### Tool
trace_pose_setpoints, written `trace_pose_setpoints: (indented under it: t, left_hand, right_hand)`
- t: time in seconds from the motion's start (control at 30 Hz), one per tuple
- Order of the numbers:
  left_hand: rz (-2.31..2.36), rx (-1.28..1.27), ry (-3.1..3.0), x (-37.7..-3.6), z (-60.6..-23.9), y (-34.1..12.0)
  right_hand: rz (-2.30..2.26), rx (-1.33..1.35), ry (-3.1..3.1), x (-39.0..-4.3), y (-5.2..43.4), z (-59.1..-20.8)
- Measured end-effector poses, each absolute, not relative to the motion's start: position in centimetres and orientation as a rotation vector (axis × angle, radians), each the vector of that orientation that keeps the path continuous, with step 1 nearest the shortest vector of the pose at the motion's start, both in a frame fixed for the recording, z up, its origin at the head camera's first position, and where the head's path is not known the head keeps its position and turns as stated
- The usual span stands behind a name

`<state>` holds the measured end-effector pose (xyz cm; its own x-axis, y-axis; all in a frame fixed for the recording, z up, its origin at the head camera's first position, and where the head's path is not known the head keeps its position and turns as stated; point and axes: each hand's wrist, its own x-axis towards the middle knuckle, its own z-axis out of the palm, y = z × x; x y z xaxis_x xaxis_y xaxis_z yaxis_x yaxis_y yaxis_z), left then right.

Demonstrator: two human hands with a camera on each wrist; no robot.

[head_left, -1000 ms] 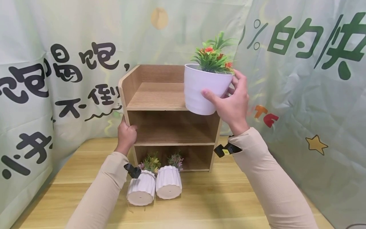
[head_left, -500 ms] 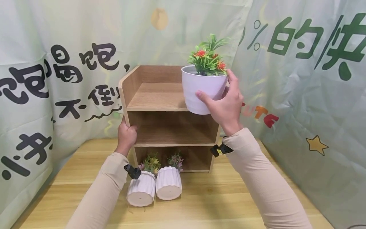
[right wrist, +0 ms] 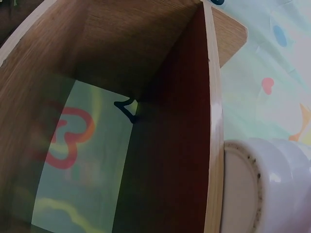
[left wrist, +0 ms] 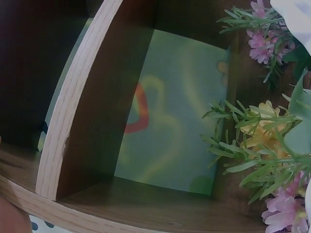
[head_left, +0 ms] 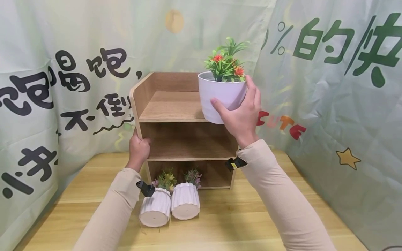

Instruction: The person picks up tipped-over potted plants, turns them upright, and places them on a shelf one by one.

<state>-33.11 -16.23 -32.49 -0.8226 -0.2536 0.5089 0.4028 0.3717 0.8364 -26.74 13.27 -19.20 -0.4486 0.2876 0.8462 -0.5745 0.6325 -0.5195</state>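
Note:
In the head view a white flowerpot [head_left: 216,96] with green leaves and red flowers is held upright by my right hand [head_left: 243,115], thumb on its front and fingers around its right side. The pot overlaps the right front of the top board of a small wooden shelf [head_left: 171,104]. From the right wrist view, the flowerpot's base [right wrist: 243,189] is right at the shelf's front edge [right wrist: 214,145]. My left hand [head_left: 139,148] grips the shelf's left side panel at mid height, its fingers hidden behind the panel.
Two fluted white pots [head_left: 155,207] [head_left: 186,200] lie on their sides on the wooden table [head_left: 245,223], plants pointing toward the shelf's bottom compartment. Yellow and pink flowers [left wrist: 265,126] show in the left wrist view. A printed cloth [head_left: 333,104] hangs behind and on both sides.
My right hand has moved left with the flowerpot, further over the shelf's top board, and the pot has turned more upright. My left hand has stayed on the side panel.

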Motion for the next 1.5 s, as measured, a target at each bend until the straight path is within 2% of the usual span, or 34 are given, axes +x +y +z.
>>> trace_pose_setpoints:
  t: [0.53,1.5]
  left_hand:
    - [-1.476,-0.131,-2.065,-33.2,-32.7,-16.3]
    - [-1.497,-0.132,-2.069,-33.1,-32.7,-16.3]
  right_hand:
    - [0.821,0.162,-1.763,-27.9,12.1,-19.9]
    - [0.461,0.320,-1.530,-31.9,11.4,-24.0]
